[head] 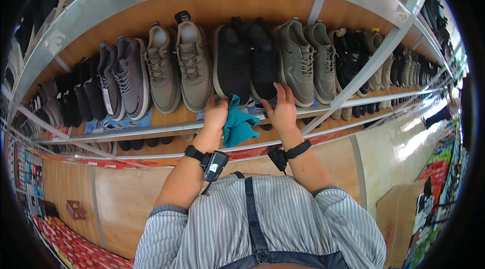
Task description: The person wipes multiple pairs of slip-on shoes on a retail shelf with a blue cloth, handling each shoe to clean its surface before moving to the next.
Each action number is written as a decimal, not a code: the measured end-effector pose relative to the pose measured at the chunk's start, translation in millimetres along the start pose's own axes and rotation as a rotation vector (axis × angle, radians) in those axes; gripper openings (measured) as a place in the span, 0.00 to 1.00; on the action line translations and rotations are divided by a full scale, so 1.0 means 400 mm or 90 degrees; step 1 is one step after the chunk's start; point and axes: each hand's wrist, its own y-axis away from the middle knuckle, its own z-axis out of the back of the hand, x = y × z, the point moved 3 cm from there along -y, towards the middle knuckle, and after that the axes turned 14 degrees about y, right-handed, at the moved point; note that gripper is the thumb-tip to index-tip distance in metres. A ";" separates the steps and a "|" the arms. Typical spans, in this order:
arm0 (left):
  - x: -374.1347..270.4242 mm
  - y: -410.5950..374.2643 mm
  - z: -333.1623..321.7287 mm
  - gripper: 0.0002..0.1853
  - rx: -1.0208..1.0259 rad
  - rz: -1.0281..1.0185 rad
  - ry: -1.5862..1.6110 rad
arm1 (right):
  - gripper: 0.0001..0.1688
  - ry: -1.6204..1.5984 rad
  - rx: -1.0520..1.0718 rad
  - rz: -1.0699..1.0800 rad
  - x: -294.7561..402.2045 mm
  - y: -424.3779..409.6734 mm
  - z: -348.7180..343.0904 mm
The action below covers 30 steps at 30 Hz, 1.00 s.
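Observation:
Before me, a pair of black shoes stands side by side on a wooden shelf, toes towards me: the left black shoe [233, 62] and the right black shoe [264, 64]. My left hand [216, 115] is at the toe of the left one, with a crumpled teal cloth [240, 126] in its grasp that hangs over the shelf edge. My right hand [283, 109] has its thumb and fingers around the toe of the right one. Beige lace-up shoes [192, 68] sit to the left of the pair, olive-grey shoes [299, 66] to the right.
A metal rail [170, 129] edges the shelf, and a slanting metal post [369, 68] crosses it on the right. Grey shoes [130, 75] stand further left. Below lies a lower shelf with more shoes. A cardboard box [398, 219] and a small red stool [75, 209] are on the floor.

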 end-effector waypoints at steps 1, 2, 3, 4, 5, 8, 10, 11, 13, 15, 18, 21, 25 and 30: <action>0.011 -0.006 0.002 0.25 -0.023 -0.008 -0.002 | 0.37 -0.007 -0.001 0.002 -0.001 0.004 0.003; 0.019 -0.015 0.005 0.23 -0.029 -0.013 -0.009 | 0.36 -0.002 -0.009 0.013 -0.001 0.003 0.007; 0.018 -0.020 0.000 0.22 -0.033 -0.016 -0.017 | 0.35 0.004 -0.018 0.023 -0.004 0.003 0.011; 0.016 -0.025 -0.002 0.21 -0.037 -0.019 -0.025 | 0.33 0.010 -0.026 0.031 -0.006 0.003 0.013; 0.015 -0.029 -0.002 0.19 -0.025 -0.015 -0.014 | 0.32 0.003 -0.036 0.036 -0.007 0.005 0.012; 0.010 -0.032 -0.016 0.15 0.004 -0.002 0.019 | 0.30 -0.019 -0.056 0.038 -0.014 0.013 0.008; 0.007 -0.028 -0.026 0.15 0.004 -0.003 0.041 | 0.29 -0.044 -0.059 0.026 -0.017 0.016 0.006; 0.007 -0.022 -0.029 0.14 0.007 0.000 0.070 | 0.29 -0.047 -0.061 0.024 -0.019 0.017 0.003; -0.009 -0.005 -0.036 0.14 0.016 0.005 0.119 | 0.29 -0.057 -0.067 0.015 -0.019 0.019 -0.003; 0.000 -0.005 -0.035 0.14 -0.003 -0.013 0.129 | 0.29 -0.064 -0.056 0.006 -0.023 0.020 -0.005; -0.014 0.019 -0.049 0.16 -0.043 -0.010 0.138 | 0.29 -0.071 -0.060 -0.004 -0.024 0.021 -0.005; -0.001 0.003 -0.044 0.17 -0.047 -0.006 0.134 | 0.29 -0.067 -0.079 -0.008 -0.014 0.020 0.006; -0.002 0.004 -0.047 0.19 -0.026 -0.013 0.183 | 0.29 -0.067 -0.099 -0.012 -0.018 0.027 0.007; -0.057 0.054 -0.068 0.15 -0.035 0.008 0.217 | 0.28 -0.038 -0.113 0.006 -0.014 0.026 0.013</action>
